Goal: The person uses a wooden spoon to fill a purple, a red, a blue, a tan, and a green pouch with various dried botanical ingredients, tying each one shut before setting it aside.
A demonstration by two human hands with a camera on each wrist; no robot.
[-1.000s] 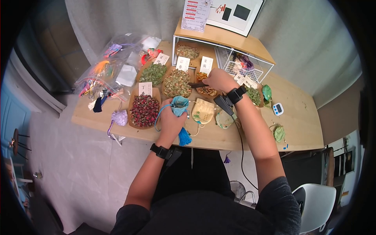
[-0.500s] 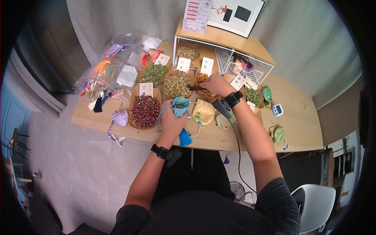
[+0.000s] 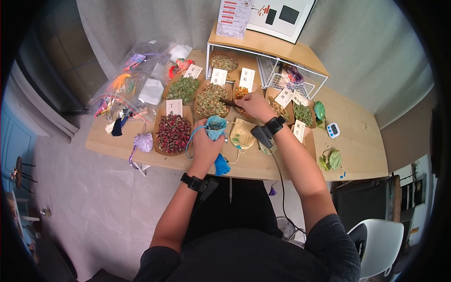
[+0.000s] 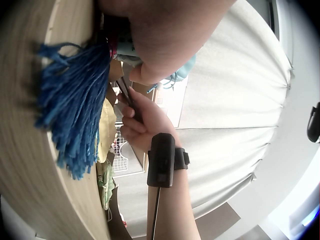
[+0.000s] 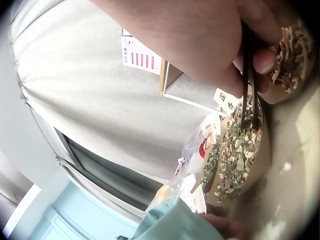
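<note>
My left hand (image 3: 206,146) holds a light blue drawstring pouch (image 3: 216,127) upright, its mouth open, with a blue tassel (image 3: 221,165) hanging below. That tassel (image 4: 75,107) fills much of the left wrist view. My right hand (image 3: 255,106) pinches dark tweezers (image 3: 229,102) over the tray of pale green-brown dried herbs (image 3: 212,99). In the right wrist view the tweezers' (image 5: 248,85) tips touch or enter the herbs (image 5: 240,150); how deep they sit I cannot tell. The pouch (image 5: 175,222) stands near that tray's front side.
Dried rosebuds (image 3: 174,134) fill a tray at the left, green leaves (image 3: 183,89) one behind. A yellow pouch (image 3: 243,133) lies right of the blue one. Further right are more herb trays, a white timer (image 3: 333,130) and a green pouch (image 3: 334,160). A wooden shelf (image 3: 272,49) stands behind.
My right hand has moved slightly left and toward me, bringing the tweezers further over the pale herbs. The left hand and the blue pouch have stayed almost in place.
</note>
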